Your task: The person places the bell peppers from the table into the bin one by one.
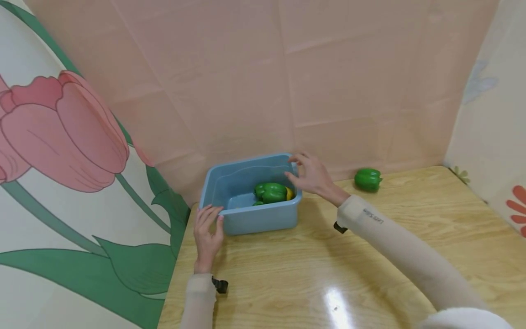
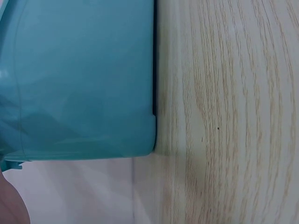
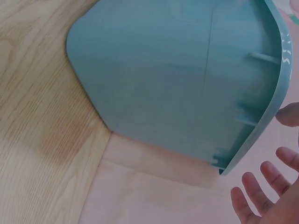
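A blue plastic basin (image 1: 259, 221) stands on the wooden table against the pink-covered wall. Inside, toward its right end, lie green bell peppers (image 1: 274, 193) with a bit of yellow pepper (image 1: 290, 194) showing behind. At the front left corner my left hand (image 1: 208, 234) holds the rim, fingertips over it and thumb against the outside. My right hand (image 1: 312, 176) is at the right end, fingers spread. In the right wrist view its thumb (image 3: 288, 115) is at the rim and the other fingers are apart from it. Most of the left hand is out of the left wrist view.
Another green bell pepper (image 1: 367, 179) lies on the table (image 1: 283, 265) to the right of the basin, near the wall. A wall with painted tulips (image 1: 86, 132) rises along the left edge, and a pale wall (image 1: 489, 137) stands at the right.
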Demonstrator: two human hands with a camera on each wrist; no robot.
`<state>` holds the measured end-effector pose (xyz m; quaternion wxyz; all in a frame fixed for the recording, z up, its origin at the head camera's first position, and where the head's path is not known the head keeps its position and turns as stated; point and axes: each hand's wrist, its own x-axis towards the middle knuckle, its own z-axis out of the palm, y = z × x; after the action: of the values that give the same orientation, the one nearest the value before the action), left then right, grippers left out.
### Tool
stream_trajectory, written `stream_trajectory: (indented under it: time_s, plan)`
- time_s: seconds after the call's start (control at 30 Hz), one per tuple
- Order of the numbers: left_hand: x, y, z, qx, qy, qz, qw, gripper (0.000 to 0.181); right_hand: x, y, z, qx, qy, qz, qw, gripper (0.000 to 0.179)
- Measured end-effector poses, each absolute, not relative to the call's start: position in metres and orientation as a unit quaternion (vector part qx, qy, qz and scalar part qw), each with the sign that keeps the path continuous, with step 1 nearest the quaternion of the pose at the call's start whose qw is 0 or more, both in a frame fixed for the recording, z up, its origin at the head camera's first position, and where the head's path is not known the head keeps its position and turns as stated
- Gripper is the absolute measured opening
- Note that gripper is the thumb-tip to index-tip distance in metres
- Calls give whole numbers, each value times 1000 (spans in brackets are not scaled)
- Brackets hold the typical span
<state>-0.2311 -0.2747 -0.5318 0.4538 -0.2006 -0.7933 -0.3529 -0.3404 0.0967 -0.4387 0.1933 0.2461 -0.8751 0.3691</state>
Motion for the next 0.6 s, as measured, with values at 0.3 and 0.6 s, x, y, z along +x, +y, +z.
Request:
stream_trajectory:
  time_s: [0.3, 0.6]
  plan:
    - [-232, -276, -532, -202, -794, -357, 450, 28, -341, 109, -441, 236, -878, 367, 198, 46]
    - [-232, -277, -531, -207, -789, -359, 453, 28, -343, 123, -438, 199, -881, 391, 178, 48]
